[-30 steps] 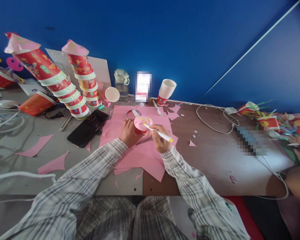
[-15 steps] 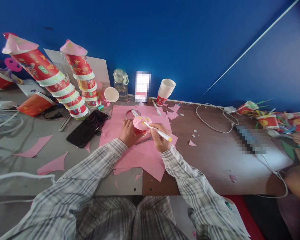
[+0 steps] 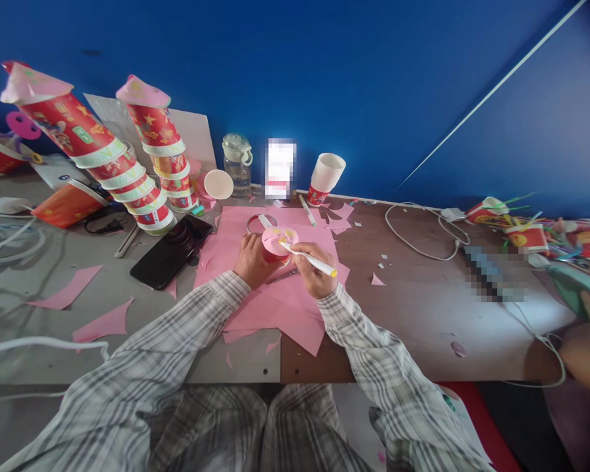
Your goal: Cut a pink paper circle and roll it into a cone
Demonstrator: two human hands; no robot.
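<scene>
My left hand is closed round the side of a red paper cup whose top is covered with pink paper bearing yellow marks. In my right hand is a white marker pen with a yellow end. Its tip touches the pink top. Below both hands lie sheets of pink paper. A roll of tape and scissors, partly hidden, lie beside the cup.
Two towers of red cups with pink cone tops stand at the left behind a black phone. A water bottle, a lit phone and stacked paper cups line the wall. Another person's arm is at right.
The marker's tip has shifted slightly left across the pink top. My left hand keeps its hold on the cup. At the right edge, the other person's hand has moved.
</scene>
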